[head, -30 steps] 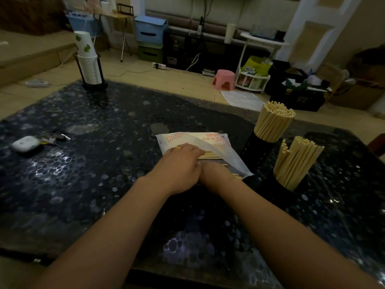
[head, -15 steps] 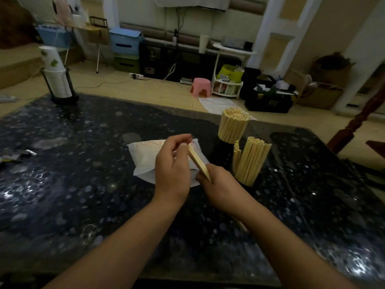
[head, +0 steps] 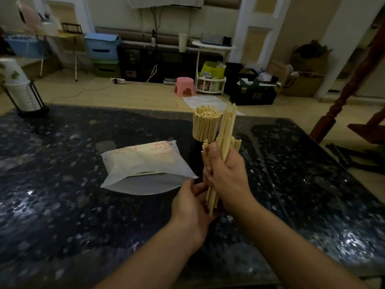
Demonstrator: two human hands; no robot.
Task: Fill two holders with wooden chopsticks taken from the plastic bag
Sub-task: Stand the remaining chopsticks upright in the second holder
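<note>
Dark speckled stone, glossy, is making up the top of the desk (head: 62,195) we are working at. Our right hand (head: 226,176) is gripping a bundle of wooden chopsticks (head: 226,132), fingers curled round its middle, and is holding it nearly upright above the desk, tips leaning slightly away to the right. Our left hand (head: 191,202) is sitting just below and to the left, its fingers touching the lower ends of the bundle; we cannot tell whether they are pinching the sticks or only steadying them.

Behind the raised bundle, the far holder's chopsticks (head: 206,123) are standing packed tight, ends up; the holder itself is too dark to make out against the desk. The near holder's chopsticks (head: 236,142) are showing only as a few ends either side of our right hand; its holder is hidden.

The plastic bag (head: 143,165) is lying flat on the desk just left of our hands, white with red print, its open mouth facing us, and one chopstick (head: 148,174) is lying crosswise at the mouth.

At the desk's far left corner a stack of paper cups (head: 17,86) is standing in a black wire rack. Beyond the desk, on the floor, a pink stool (head: 185,86) is sitting near a small white shelf unit (head: 210,83).
</note>
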